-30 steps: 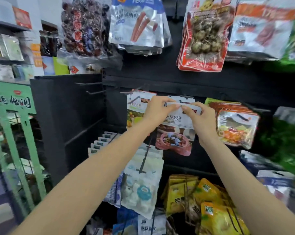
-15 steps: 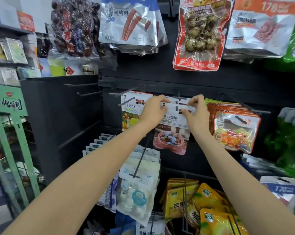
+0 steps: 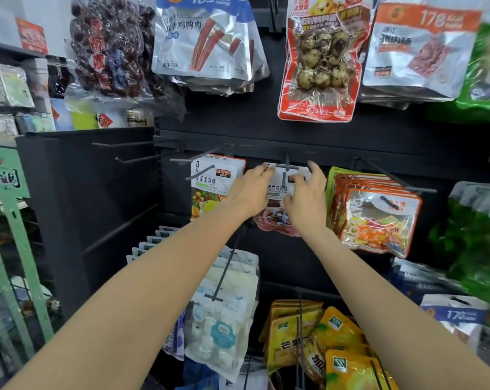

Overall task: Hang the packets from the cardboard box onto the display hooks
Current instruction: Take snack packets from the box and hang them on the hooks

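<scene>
Both hands on packet at centre hook.
Left hand (image 3: 252, 192) and right hand (image 3: 304, 197) pinch the top corners of the packet (image 3: 277, 190); its header sits on the hook (image 3: 284, 171), between the fruit-candy packets (image 3: 210, 184) and orange packets (image 3: 376, 212).

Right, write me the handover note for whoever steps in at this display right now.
Left hand: grips the left top edge of the white candy packet.
Right hand: grips the packet's right top edge, fingers curled over it.
Packet: held up against the middle hook; the hook's tip shows in front of the header, so it seems threaded on, though how far back it sits cannot be told.
Neighbours: star gummy packets hang on the hook to the left, orange packets to the right.
Left to do: seat the packet, release both grips, fetch the next one. The cardboard box is out of view.
</scene>
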`<state>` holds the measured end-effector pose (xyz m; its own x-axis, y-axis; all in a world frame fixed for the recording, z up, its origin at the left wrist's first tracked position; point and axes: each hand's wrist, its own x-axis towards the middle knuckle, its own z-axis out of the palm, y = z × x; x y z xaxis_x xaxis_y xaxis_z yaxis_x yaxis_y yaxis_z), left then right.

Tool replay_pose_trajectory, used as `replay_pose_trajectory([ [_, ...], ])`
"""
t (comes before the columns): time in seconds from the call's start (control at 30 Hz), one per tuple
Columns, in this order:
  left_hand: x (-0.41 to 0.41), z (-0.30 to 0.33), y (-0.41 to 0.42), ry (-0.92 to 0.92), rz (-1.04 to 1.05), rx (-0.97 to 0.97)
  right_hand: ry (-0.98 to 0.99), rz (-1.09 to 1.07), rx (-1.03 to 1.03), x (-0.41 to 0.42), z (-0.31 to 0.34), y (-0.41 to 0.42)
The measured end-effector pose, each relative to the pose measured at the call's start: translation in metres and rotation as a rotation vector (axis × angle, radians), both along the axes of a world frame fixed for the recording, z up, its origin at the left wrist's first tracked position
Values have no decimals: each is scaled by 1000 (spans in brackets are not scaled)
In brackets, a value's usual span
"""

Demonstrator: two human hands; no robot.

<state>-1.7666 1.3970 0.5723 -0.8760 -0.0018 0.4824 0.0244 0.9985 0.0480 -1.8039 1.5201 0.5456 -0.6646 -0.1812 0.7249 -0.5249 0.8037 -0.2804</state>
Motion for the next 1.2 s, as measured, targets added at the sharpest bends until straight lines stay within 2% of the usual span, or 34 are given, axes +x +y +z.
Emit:
replay_pose_trajectory([
  [0.07, 6, -2, 1, 32, 36, -9, 33, -42, -38, 9, -7, 1],
  [0.13, 16, -7, -1, 90, 71, -1, -18, 2, -90, 17, -14, 2],
  [0.23, 38, -14, -10, 134, 73, 47, -207, 230, -135, 29, -22, -8],
  [0.47, 123, -42, -74, 53, 158, 297, -377, 578, -61, 91, -29, -76],
  [0.7, 261, -102, -194, -54, 479, 480, -537, 897, 145, 198, -68, -209],
  [0.93, 424, -172, -324, -108, 862, 620, -714, 1120, 326, 336, -132, -360],
  [1.03, 479, -216, -372, -238, 964, 695, -791, 1128, 412, 389, -174, -417],
  [1.2, 523, -286, -437, -570, 914, 703, -920, 1020, 640, 432, -257, -483],
])
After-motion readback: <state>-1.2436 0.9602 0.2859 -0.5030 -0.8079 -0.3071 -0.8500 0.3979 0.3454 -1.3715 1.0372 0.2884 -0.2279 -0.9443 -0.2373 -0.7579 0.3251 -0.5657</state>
